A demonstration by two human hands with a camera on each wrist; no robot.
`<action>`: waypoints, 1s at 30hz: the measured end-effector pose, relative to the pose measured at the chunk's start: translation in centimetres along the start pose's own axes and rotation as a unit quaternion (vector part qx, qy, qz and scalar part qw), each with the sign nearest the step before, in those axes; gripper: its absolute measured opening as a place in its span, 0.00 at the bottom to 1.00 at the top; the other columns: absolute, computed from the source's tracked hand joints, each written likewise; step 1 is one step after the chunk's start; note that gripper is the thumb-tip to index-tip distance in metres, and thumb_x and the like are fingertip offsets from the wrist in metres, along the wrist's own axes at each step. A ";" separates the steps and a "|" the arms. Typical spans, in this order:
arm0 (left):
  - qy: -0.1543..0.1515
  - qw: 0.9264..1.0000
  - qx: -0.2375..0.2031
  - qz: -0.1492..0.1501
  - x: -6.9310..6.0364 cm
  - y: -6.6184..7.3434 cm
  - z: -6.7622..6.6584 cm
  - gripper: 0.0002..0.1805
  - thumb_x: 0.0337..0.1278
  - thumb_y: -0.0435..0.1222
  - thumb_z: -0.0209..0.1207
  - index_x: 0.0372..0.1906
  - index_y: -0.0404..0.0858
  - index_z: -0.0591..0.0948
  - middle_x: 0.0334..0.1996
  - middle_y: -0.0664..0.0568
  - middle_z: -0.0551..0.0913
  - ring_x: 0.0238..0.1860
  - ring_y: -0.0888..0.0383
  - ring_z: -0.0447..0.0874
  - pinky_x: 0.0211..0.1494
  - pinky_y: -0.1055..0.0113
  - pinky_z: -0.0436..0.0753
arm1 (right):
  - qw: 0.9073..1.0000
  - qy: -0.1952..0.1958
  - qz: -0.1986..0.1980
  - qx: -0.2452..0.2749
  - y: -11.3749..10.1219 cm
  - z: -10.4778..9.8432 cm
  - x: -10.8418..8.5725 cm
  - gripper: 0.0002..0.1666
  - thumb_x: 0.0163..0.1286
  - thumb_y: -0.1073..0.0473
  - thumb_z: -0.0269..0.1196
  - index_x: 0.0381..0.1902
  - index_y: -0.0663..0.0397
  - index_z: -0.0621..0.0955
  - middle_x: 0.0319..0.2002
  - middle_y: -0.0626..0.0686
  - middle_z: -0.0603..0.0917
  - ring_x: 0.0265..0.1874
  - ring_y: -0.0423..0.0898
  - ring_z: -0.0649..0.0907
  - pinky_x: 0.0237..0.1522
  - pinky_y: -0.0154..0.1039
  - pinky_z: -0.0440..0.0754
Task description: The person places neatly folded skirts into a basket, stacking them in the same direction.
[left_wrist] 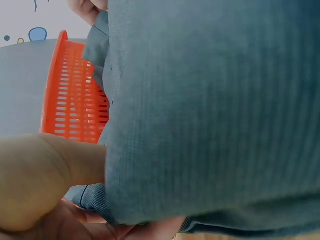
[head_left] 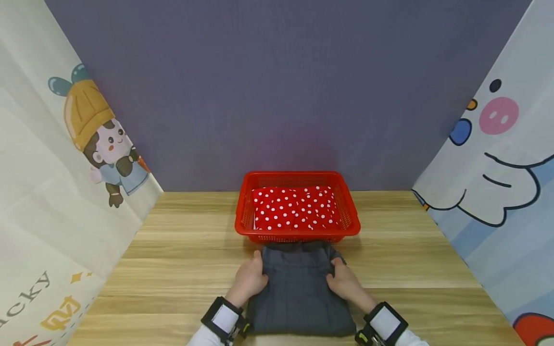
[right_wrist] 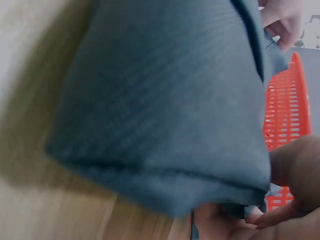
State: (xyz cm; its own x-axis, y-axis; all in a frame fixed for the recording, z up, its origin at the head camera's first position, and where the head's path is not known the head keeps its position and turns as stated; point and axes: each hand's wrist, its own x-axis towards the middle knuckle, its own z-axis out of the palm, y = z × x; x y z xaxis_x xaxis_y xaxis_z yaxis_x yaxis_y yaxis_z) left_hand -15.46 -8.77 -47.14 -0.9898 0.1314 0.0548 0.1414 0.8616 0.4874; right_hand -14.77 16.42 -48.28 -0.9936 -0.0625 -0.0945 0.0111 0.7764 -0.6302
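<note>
A folded dark grey garment is held in front of the basket, its far edge close to the basket's front wall. My left hand grips its left side, thumb on top and fingers underneath, as the left wrist view shows. On the opposite side my right hand pinches the garment the same way. In the right wrist view the near part of the garment hangs a little over the table. Whether it is a shirt or another piece of clothing, I cannot tell.
A red plastic basket with perforated walls stands at the back of the wooden table. Inside lies a folded red cloth with white dots. A grey-blue panel rises behind, with printed curtains at both sides.
</note>
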 end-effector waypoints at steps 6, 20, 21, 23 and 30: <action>0.009 1.000 -0.009 0.005 -0.7 0.1 -0.3 0.30 0.37 0.27 0.63 0.51 0.23 0.67 0.28 0.39 0.79 0.26 0.46 0.78 0.26 0.56 0.75 | 1.000 0.015 -0.012 0.017 0.1 -0.3 -0.9 0.24 0.57 0.67 0.56 0.51 0.77 0.67 0.47 0.73 0.76 0.48 0.63 0.78 0.48 0.56 0.74; 0.062 0.996 -0.040 0.057 -2.9 1.2 -2.5 0.28 0.41 0.27 0.63 0.51 0.29 0.67 0.39 0.39 0.81 0.33 0.46 0.82 0.34 0.55 0.80 | 0.997 0.067 -0.032 0.025 -1.1 -1.5 -3.1 0.22 0.59 0.67 0.57 0.51 0.72 0.68 0.50 0.70 0.76 0.50 0.61 0.77 0.46 0.54 0.76; 0.062 0.996 -0.043 0.056 -3.0 1.3 -2.7 0.28 0.41 0.27 0.63 0.52 0.30 0.67 0.39 0.39 0.81 0.33 0.46 0.82 0.35 0.55 0.80 | 0.996 0.073 -0.036 0.024 -1.2 -1.5 -3.2 0.22 0.59 0.67 0.57 0.50 0.71 0.69 0.49 0.69 0.76 0.49 0.60 0.78 0.46 0.53 0.77; 0.063 0.995 -0.048 0.055 -3.2 1.5 -3.1 0.28 0.42 0.27 0.63 0.52 0.30 0.66 0.40 0.38 0.81 0.33 0.47 0.82 0.35 0.55 0.80 | 0.995 0.085 -0.047 0.022 -1.3 -1.7 -3.3 0.21 0.58 0.68 0.58 0.49 0.70 0.69 0.48 0.68 0.76 0.49 0.59 0.78 0.46 0.53 0.77; 0.061 0.995 -0.047 0.056 -3.6 2.1 -3.7 0.29 0.42 0.28 0.64 0.53 0.31 0.66 0.42 0.38 0.80 0.34 0.48 0.81 0.39 0.54 0.81 | 0.993 0.094 -0.067 0.026 -2.0 -2.2 -4.0 0.19 0.58 0.69 0.58 0.48 0.68 0.70 0.48 0.65 0.77 0.49 0.58 0.78 0.45 0.52 0.77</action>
State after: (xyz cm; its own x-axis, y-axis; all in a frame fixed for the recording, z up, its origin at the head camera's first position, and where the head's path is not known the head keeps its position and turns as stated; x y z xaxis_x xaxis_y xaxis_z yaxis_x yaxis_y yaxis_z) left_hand -11.69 -9.28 -43.10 -0.9635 0.1583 0.2161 0.2542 0.7943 0.5517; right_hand -11.03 16.50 -44.94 -0.9900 -0.0401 0.1354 -0.1210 0.7355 -0.6666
